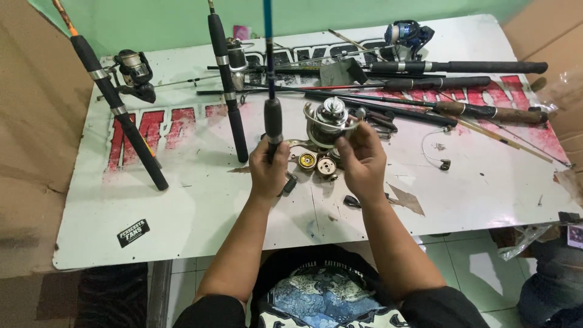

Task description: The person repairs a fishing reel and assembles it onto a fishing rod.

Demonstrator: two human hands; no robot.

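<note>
Your left hand (269, 172) is wrapped around the black foam grip of a blue fishing rod (271, 115), fingers closed tight on it, and the rod stands upright from your fist and runs out of the top of the view. Your right hand (362, 159) sits just beside it, fingers pinched on the rim of a silver spinning reel (328, 121) that you hold just right of the rod's grip, above the white surface (200, 206) with its worn red lettering. Just under your hands lie small round reel parts (319, 164), one gold-coloured and one darker. Two more black-handled rods (228, 85) lean upright to your left, the far one (118, 109) with an orange blank, and a small dark reel (135, 71) sits between them near the back edge. Several rods (449, 76) lie flat across the back right, with a blue reel (408, 33) behind them. A loose loop of line with a small clip (440, 159) rests well to the right of your right hand.
</note>
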